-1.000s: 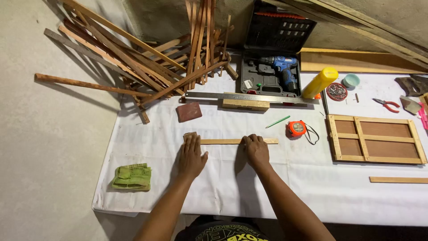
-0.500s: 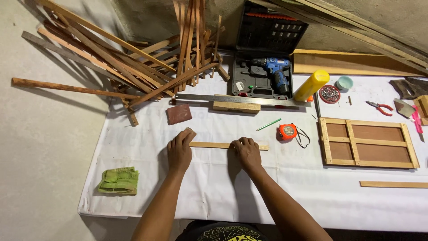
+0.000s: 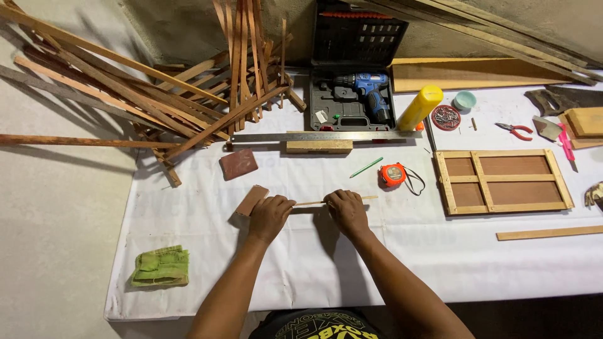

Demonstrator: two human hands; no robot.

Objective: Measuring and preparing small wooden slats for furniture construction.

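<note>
A thin wooden strip (image 3: 308,202) is lifted a little off the white cloth-covered table (image 3: 301,270), held at its two ends. My left hand (image 3: 270,215) grips its left end together with a folded piece of brown sandpaper (image 3: 251,199). My right hand (image 3: 347,210) is closed on the strip further right, and the strip's tip sticks out beyond it (image 3: 369,198).
A second sandpaper piece (image 3: 239,163), wood block (image 3: 319,146), steel ruler (image 3: 323,135), green pencil (image 3: 366,167) and orange tape measure (image 3: 392,174) lie beyond my hands. A drill case (image 3: 352,94), yellow bottle (image 3: 419,108), wooden frame (image 3: 504,182), loose slat (image 3: 548,233), green rag (image 3: 161,267), slat pile (image 3: 157,94).
Both hands lay flat on the strip on the table. They have since closed around it and raised it on edge, and the left hand has taken up the sandpaper.
</note>
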